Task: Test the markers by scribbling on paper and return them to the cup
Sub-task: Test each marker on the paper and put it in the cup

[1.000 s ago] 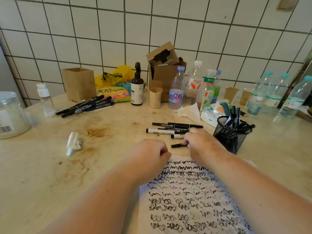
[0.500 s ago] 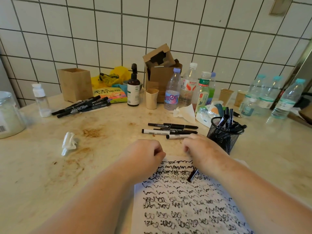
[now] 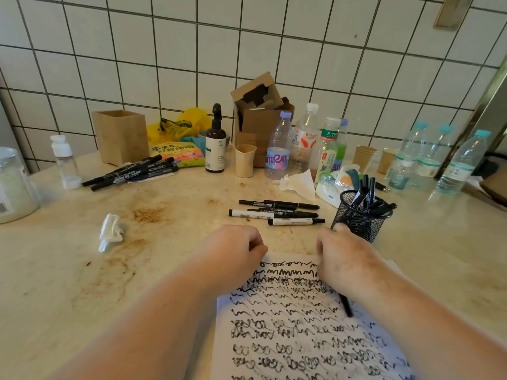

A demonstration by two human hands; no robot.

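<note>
Resting our left hand (image 3: pixel 233 250) in a loose fist at the top edge of the scribbled paper (image 3: pixel 301 338), we grip a black marker (image 3: pixel 346 307) in the curled fingers of our right hand (image 3: pixel 343 259), its end angled down onto the sheet. Just beyond, loose markers (image 3: pixel 277 212) lie on the worktop (image 3: pixel 68 270) beside the mesh cup (image 3: pixel 359 223).

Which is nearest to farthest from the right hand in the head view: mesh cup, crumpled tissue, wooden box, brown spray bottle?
From the right hand:
1. Mesh cup, just beyond it, on its right.
2. Brown spray bottle, far back, to the left.
3. Crumpled tissue, far left on the counter; close to the bottle's rank.
4. Wooden box, back left by the wall.
</note>
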